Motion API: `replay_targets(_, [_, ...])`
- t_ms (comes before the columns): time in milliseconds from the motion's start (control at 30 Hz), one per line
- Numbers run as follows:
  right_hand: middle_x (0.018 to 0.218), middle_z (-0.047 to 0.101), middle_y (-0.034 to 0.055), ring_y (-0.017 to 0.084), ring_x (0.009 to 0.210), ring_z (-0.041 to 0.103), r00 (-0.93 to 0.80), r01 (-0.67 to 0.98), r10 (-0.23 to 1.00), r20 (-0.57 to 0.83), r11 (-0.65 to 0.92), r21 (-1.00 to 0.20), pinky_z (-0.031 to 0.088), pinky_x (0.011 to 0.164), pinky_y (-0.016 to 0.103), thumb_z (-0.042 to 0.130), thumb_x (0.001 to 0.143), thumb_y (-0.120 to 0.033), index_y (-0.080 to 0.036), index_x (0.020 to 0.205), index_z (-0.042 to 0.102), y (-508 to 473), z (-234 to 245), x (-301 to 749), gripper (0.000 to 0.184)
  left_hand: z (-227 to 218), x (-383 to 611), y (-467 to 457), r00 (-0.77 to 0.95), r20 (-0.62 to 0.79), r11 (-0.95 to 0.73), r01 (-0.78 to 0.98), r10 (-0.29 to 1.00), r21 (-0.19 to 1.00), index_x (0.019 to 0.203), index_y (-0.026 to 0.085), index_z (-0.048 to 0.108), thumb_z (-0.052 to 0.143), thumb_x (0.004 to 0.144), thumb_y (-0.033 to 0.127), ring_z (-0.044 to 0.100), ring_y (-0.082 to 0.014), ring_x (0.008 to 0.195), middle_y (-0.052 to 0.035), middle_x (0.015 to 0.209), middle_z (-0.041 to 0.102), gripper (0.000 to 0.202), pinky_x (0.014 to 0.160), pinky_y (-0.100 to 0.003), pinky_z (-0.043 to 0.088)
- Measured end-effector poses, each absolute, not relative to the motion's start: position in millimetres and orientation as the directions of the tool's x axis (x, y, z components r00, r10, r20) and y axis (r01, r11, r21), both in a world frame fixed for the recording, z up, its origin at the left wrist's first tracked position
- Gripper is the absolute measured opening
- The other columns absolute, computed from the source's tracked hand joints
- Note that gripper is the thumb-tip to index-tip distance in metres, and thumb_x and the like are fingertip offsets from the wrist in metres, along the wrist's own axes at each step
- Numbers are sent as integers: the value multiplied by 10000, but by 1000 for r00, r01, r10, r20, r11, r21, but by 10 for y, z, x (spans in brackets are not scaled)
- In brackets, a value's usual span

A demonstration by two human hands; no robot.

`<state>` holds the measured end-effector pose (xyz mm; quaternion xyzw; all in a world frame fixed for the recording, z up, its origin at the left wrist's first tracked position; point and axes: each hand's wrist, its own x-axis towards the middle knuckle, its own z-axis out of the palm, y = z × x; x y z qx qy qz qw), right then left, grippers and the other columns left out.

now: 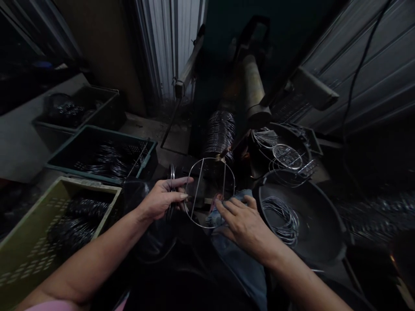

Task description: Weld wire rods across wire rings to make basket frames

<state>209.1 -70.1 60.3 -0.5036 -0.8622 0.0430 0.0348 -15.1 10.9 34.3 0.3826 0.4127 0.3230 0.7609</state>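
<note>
A round wire ring with two straight crossbars [198, 190] is held upright in front of me. My left hand [164, 199] pinches its left edge between thumb and fingers. Several plain metal rings [171, 190] hang bunched in the same hand. My right hand [241, 220] is at the ring's lower right side, fingers stretched out and slightly bent, over blue denim-like cloth [244, 255]. Whether its fingertips touch the rim I cannot tell. Just beyond the ring's top edge is a machine's metal tip [219, 156], with a row of stacked wire rings [220, 131] behind it.
On the left stand a yellow crate [61, 183], a green crate [94, 129] and a grey bin [108, 93], all holding metal parts. To the right, a black tub [324, 216] holds a coil of wire rings [282, 220]. A machine cylinder [253, 82] rises ahead.
</note>
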Motion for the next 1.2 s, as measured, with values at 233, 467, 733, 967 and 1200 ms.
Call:
replay_targets(233, [919,629,80,233,924,528,-525,847,848,66,529,-54,283,886,445,638,771,-357,-143,1191,501,-591,559,2162,491,353,-125,187,446,-370,485,-176,815,856,1082,149,634,667,621,101,547,-87,511,39,632,517,465,510,-243,497])
replay_targets(467, [931,625,76,233,912,522,-535,842,842,67,538,-45,299,841,429,658,740,-424,-146,1183,509,-544,557,2193,544,337,-83,244,448,-374,510,-232,812,829,1086,122,628,672,607,86,555,-100,529,37,630,510,483,550,-285,527])
replay_targets(733, [877,623,68,225,866,520,-539,840,842,33,540,-58,290,811,417,655,741,-428,-159,1183,508,-418,633,2253,538,377,-15,339,440,-366,509,-268,820,818,1087,111,624,670,606,75,557,-96,521,37,620,507,484,549,-280,533])
replay_targets(967, [868,630,74,224,862,528,-560,826,828,18,560,-56,302,782,400,636,762,-418,-142,1153,534,-316,759,2323,490,390,28,392,442,-355,504,-287,824,815,1067,130,635,659,608,72,562,-105,506,39,610,505,463,514,-273,515])
replay_targets(1200, [897,645,84,214,844,542,-567,820,824,10,566,-80,309,769,388,645,750,-428,-148,1132,543,-255,878,2330,485,485,59,371,444,-383,545,-329,810,772,1062,109,626,655,606,61,520,-86,458,47,571,489,460,483,-266,495])
